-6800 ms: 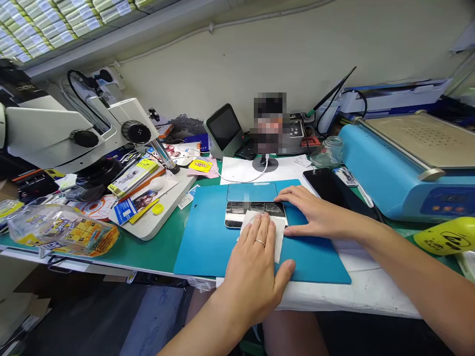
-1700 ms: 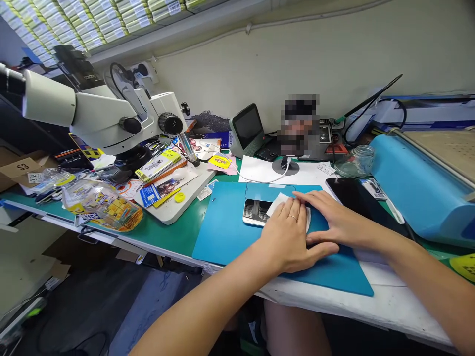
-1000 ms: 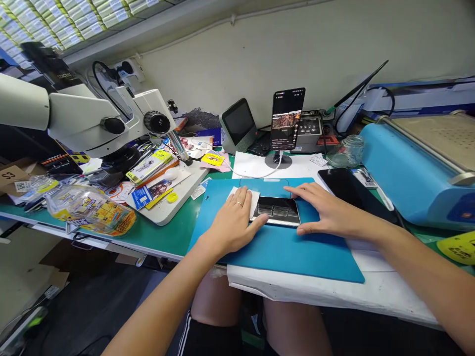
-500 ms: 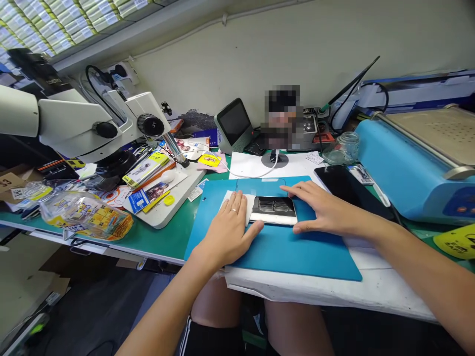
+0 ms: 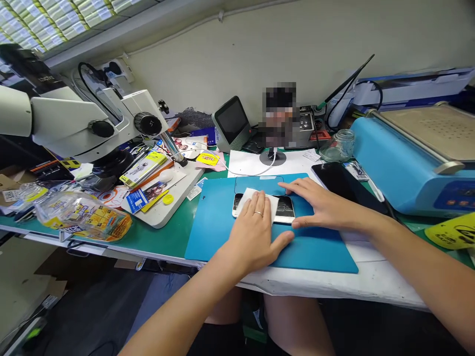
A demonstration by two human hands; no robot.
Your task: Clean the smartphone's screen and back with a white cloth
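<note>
A phone-repair workshop is indicated by the stereo microscope [image 5: 63, 121] mounted left of the left hand [image 5: 252, 235], the soldering iron [image 5: 339, 89] propped beyond the right hand [image 5: 319, 205], the perforated-plate machine [image 5: 397, 165] set to that hand's right, and the smartphone [image 5: 285, 210] laid on the blue mat [image 5: 213, 237].

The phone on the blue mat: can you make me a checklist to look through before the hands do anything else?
1. Phone lying flat on the blue mat: ok.
2. White cloth between the left hand and the phone: ok.
3. Right hand at the phone's right end: ok.
4. Phone's whole top in sight: not ok, cloth and left hand cover part.
5. Phone's top free of specks: cannot tell, too small.
</note>
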